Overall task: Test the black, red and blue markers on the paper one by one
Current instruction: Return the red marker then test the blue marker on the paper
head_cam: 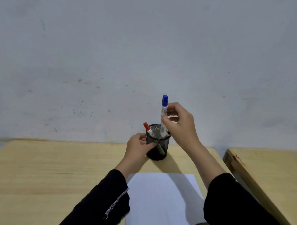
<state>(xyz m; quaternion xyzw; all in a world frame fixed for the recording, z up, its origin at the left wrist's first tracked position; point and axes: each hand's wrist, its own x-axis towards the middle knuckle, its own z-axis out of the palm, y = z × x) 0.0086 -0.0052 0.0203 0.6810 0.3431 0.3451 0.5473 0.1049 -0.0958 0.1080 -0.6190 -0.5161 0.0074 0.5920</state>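
Right hand pinches the capped blue marker, its base level with the rim of the cup the left hand grips near the tabletop's far edge, red marker inside, while the paper at the near edge looks blank, so apparently all 3 tests remain.

Black long sleeves, patterned left cuff trim

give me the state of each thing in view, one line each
blue-capped white marker: capped, upright, pinched in the right hand, lower end at the cup rim
red-capped white marker: capped, leaning in the cup
black wire-mesh pen cup: upright on the table, steadied by the left hand
white paper sheet: flat, no marks visible
light wooden table: bears cup and paper
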